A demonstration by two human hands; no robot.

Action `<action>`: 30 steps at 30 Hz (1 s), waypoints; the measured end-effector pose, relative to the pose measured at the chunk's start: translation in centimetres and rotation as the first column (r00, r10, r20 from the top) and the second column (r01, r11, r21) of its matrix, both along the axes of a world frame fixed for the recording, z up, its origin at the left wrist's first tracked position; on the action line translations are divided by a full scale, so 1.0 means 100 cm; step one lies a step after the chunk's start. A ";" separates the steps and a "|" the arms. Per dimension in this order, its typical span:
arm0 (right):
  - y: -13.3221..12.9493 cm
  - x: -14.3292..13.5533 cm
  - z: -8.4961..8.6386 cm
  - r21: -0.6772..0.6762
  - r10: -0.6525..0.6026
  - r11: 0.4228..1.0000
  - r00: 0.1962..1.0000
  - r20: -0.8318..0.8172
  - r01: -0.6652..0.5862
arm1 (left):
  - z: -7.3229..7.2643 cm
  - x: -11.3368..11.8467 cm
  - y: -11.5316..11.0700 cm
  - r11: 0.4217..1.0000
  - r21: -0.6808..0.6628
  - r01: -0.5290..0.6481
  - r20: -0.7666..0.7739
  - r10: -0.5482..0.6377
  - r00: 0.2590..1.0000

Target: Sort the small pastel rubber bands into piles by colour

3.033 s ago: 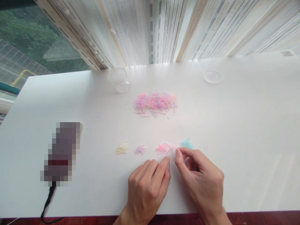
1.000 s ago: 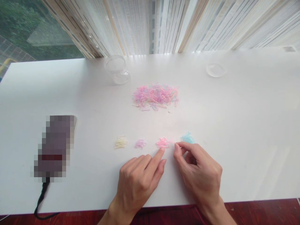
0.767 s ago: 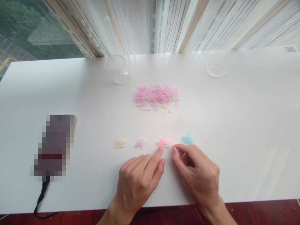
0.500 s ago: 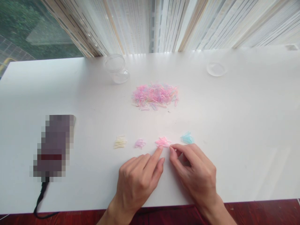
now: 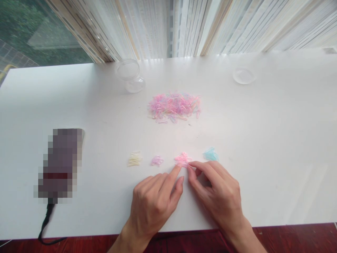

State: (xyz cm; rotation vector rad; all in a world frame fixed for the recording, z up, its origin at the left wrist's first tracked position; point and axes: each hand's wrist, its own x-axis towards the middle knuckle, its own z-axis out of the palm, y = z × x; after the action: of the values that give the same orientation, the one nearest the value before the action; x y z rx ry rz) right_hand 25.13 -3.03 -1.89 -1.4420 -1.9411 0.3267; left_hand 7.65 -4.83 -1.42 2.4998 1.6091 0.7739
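Note:
My left hand (image 5: 157, 198) rests its outstretched index fingertip on the near edge of a small pile of pink rubber bands (image 5: 183, 157). Its thumb is apart from that finger, and the other fingers are curled under. On the pile's right side, my right hand (image 5: 216, 188) pinches a pink rubber band between thumb and index finger, mostly hidden by the fingertips. Just beyond my right hand lies a blue pile of rubber bands (image 5: 210, 154). Left of the pink pile are a small purple pile (image 5: 157, 160) and a pale yellow one (image 5: 134, 159).
A larger heap of mixed rubber bands (image 5: 175, 106) lies farther back on the white table (image 5: 276, 140). Behind it stand a clear open jar (image 5: 134, 85) on the left and a clear lid (image 5: 244, 76) on the right. A blurred phone (image 5: 61, 161) with a black cable (image 5: 45, 221) lies at left.
My right fingertips have shifted slightly left, closer to my left index finger. The pink pile's near edge now looks more spread out; the other piles keep their places.

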 end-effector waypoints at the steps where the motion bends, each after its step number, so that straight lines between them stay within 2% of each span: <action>1: 0.000 0.000 0.000 -0.001 -0.001 1.000 1.000 -0.002 0.001 | 0.000 0.000 0.000 1.000 -0.002 -0.001 -0.001 0.001 1.000; 8: -0.001 0.001 0.001 -0.008 -0.017 1.000 1.000 -0.011 0.017 | 0.000 0.000 0.000 1.000 -0.003 -0.003 -0.011 0.003 1.000; 16: 0.000 -0.003 -0.001 0.019 -0.093 0.995 0.995 0.022 0.093 | 0.002 0.000 0.000 1.000 -0.015 0.012 0.007 -0.012 1.000; 24: 0.000 -0.001 0.000 0.012 -0.076 0.997 0.996 -0.048 0.076 | 0.001 0.000 0.001 1.000 -0.008 -0.001 0.006 0.002 1.000; 30: 0.002 -0.003 -0.003 0.018 -0.084 0.996 0.996 -0.030 0.085 | -0.002 0.000 0.002 1.000 0.014 -0.007 0.022 0.007 1.000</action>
State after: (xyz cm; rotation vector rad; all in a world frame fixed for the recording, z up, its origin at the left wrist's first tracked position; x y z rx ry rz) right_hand 24.81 -2.88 -2.21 -1.4941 -1.8489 0.2882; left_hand 7.63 -4.65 -1.59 2.4880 1.6118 0.8128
